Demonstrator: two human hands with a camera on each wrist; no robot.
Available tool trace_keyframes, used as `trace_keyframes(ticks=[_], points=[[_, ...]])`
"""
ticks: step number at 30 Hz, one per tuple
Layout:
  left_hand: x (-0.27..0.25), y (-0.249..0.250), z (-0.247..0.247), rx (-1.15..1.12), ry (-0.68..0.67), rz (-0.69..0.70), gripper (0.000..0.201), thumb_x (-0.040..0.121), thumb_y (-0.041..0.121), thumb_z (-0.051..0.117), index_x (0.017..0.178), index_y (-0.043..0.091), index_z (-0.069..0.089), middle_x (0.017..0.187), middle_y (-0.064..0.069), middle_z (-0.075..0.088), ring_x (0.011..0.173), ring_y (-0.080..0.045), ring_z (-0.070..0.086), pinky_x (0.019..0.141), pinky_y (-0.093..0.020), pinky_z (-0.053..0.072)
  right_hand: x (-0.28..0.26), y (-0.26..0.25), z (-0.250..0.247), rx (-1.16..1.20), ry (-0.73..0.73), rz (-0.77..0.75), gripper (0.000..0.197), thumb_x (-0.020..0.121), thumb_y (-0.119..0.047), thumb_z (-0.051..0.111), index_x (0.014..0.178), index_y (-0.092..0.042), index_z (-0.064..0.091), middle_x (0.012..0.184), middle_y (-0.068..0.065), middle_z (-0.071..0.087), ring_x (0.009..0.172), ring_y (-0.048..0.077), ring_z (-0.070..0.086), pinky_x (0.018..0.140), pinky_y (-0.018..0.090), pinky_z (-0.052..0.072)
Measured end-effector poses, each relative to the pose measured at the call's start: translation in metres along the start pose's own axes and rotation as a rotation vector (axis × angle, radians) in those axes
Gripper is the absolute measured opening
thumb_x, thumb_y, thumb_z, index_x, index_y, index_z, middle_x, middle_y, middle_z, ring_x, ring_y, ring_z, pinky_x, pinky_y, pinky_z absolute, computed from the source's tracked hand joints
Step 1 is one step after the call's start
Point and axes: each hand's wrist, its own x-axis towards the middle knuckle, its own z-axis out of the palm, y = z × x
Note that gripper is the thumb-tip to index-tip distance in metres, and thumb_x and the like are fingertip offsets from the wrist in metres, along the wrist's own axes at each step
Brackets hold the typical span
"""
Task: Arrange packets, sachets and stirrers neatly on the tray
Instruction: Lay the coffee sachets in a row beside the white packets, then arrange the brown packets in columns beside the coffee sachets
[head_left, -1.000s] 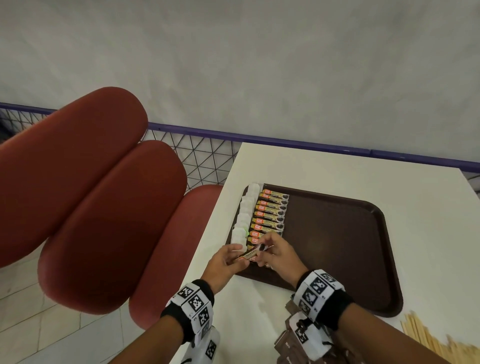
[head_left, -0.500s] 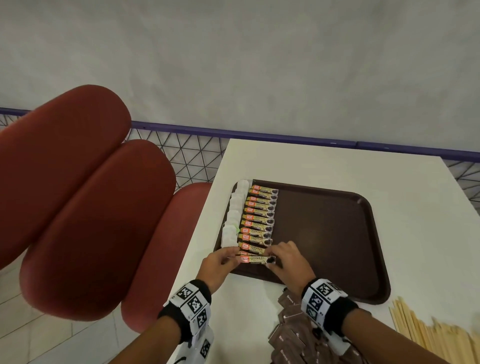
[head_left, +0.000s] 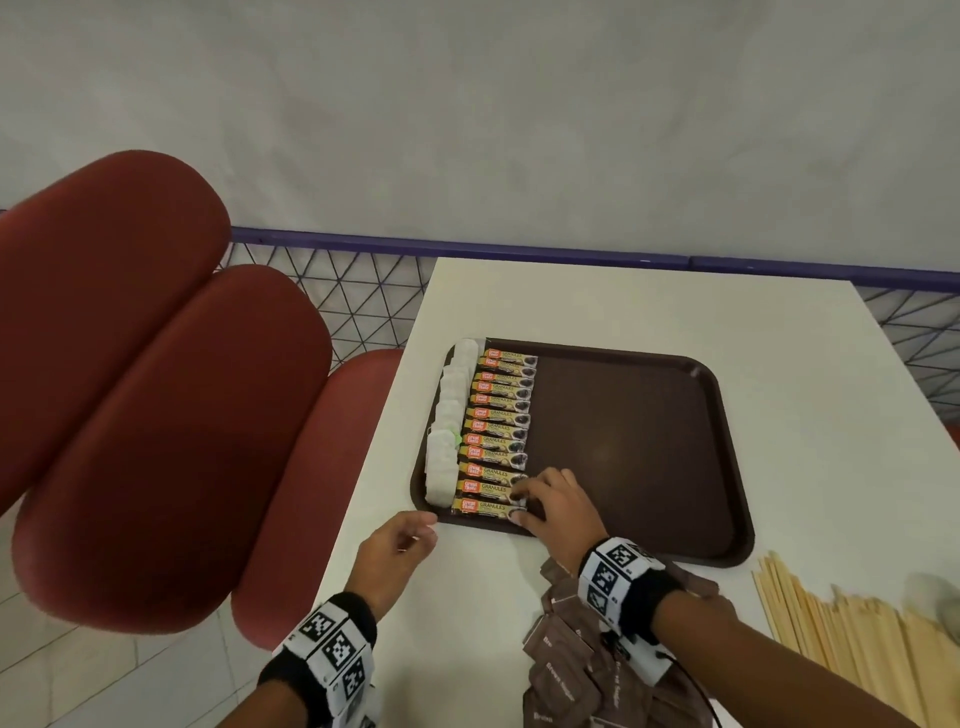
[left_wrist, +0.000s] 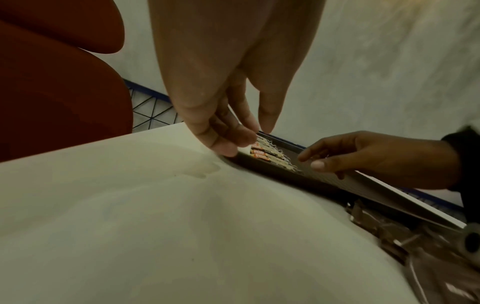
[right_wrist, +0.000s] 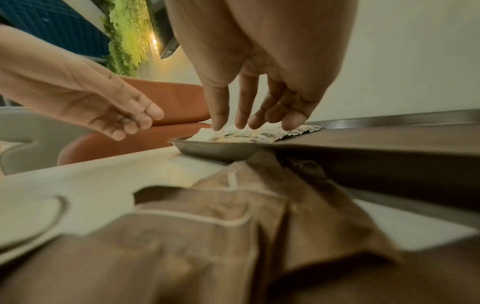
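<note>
The coffee sachet (head_left: 488, 506) lay nearest in the tray's (head_left: 649, 441) row, right hand (head_left: 558, 506) fingertips pressing its end, left hand (head_left: 397, 545) relaxed, empty; probably light, slippery, best pinched endwise.

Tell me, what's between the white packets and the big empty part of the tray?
A column of coffee granule sachets lies between the white packets and the tray's bare brown floor; the head view shows it.

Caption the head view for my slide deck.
Right hand presses the last coffee sachet into its row on the tray.
</note>
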Motion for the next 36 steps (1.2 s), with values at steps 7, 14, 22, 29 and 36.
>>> trace_keyframes(ticks=[7,14,22,29,36], points=[[-0.027,0.003,0.030,0.169,-0.391,0.013,0.017,0.087,0.014,0.064,0.098,0.026,0.062,0.093,0.002,0.061,0.081,-0.008,0.058,0.077,-0.012,0.045,-0.057,0.044,-0.031,0.080,0.037,0.154,0.019,0.084,-0.017,0.061,0.102,-0.017,0.062,0.087,-0.008,0.046,0.093,0.014,0.045,0.087,0.021,0.036],[-0.029,0.023,0.072,0.477,-0.555,0.053,0.060,0.080,0.025,0.071,0.133,0.019,0.042,0.115,0.001,0.046,0.089,-0.012,0.049,0.077,-0.017,0.041,-0.116,0.073,-0.057,-0.048,-0.072,0.312,0.026,0.086,-0.024,0.058,0.110,-0.015,0.059,0.112,0.006,0.051,0.110,0.023,0.042,0.095,0.026,0.034],[-0.021,0.038,0.108,0.493,-0.473,0.075,0.069,0.079,0.027,0.071,0.138,0.014,0.037,0.109,-0.003,0.044,0.098,-0.016,0.048,0.090,-0.021,0.036,-0.133,0.074,-0.054,-0.115,-0.136,0.568,0.063,0.082,-0.050,0.057,0.132,-0.017,0.037,0.134,0.012,0.034,0.124,0.033,0.033,0.103,0.038,0.034],[-0.027,0.040,0.124,0.487,-0.529,0.113,0.079,0.076,0.017,0.074,0.141,0.019,0.031,0.125,-0.011,0.041,0.116,-0.021,0.047,0.095,-0.020,0.038,-0.129,0.063,-0.036,0.012,-0.091,0.497,0.067,0.076,-0.034,0.068,0.132,-0.019,0.035,0.135,0.008,0.035,0.122,0.030,0.035,0.101,0.040,0.037],[-0.029,0.036,0.129,0.479,-0.480,0.126,0.075,0.073,0.015,0.075,0.136,0.017,0.035,0.127,-0.006,0.040,0.118,-0.019,0.046,0.099,-0.027,0.042,-0.120,0.059,-0.036,0.247,-0.060,0.464,0.078,0.071,-0.044,0.073,0.134,-0.017,0.037,0.132,0.009,0.039,0.125,0.026,0.035,0.107,0.035,0.033]])
